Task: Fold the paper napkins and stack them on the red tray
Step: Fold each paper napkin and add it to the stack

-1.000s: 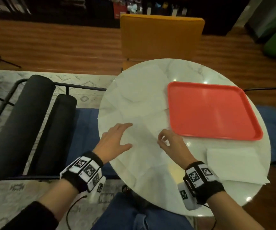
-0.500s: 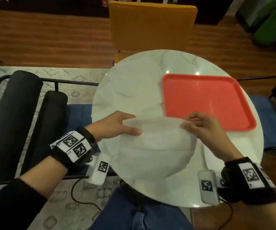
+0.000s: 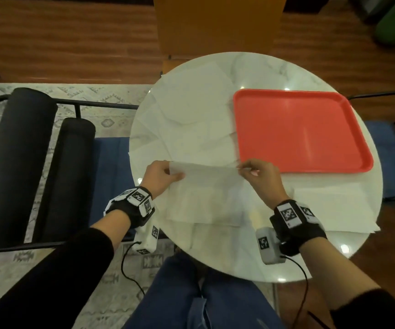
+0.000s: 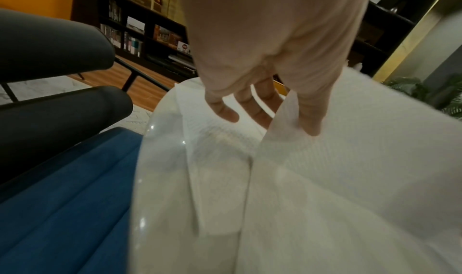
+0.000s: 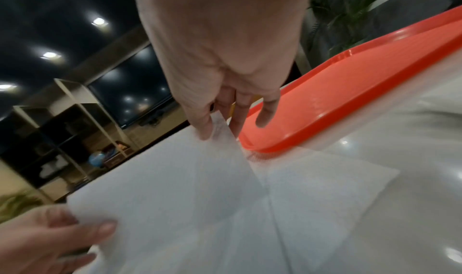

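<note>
White paper napkin [image 3: 206, 195], thin and square, is raised at its far edge above the near half of the round white marble table [image 3: 258, 67]; its near edge lies on the tabletop. Left hand [image 3: 159, 178] pinches the far left corner between thumb and fingers; right hand [image 3: 260, 175] pinches the far right corner likewise. Red rectangular plastic tray [image 3: 298, 131] sits at the table's right side, bare, just beyond the right hand. Further unfolded white napkins [image 3: 191, 110] lie flat across the table's left portion.
</note>
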